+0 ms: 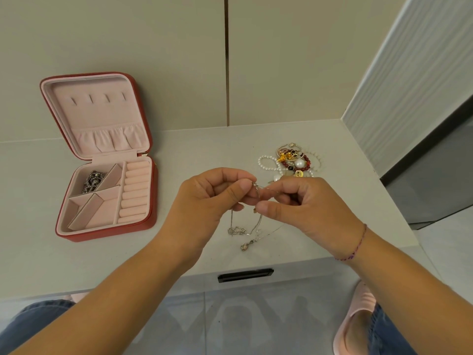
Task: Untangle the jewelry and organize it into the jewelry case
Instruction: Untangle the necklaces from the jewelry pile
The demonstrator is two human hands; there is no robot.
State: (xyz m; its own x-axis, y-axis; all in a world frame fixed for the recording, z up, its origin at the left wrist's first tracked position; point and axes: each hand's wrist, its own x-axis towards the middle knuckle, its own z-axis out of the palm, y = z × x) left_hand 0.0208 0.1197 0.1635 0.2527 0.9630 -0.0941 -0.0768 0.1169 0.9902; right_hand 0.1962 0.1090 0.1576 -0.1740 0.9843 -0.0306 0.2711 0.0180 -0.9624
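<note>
Early going. Stowed so far: one dark chain (93, 180), back-left compartment of jewelry case (107, 233). Right of case, pinching tangled silver chain (236, 230) with left hand (204, 198) and right hand (304, 204), both curled tight on it. Farther right of case, pile (291, 161) of pearls and beads yet to sort.

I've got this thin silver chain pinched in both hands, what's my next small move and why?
Probably ease the hands gently apart. The left hand and right hand pinch the silver chain close together, and its lower part lies bunched near the pendant, so a slow pull should show where it snags.
</note>
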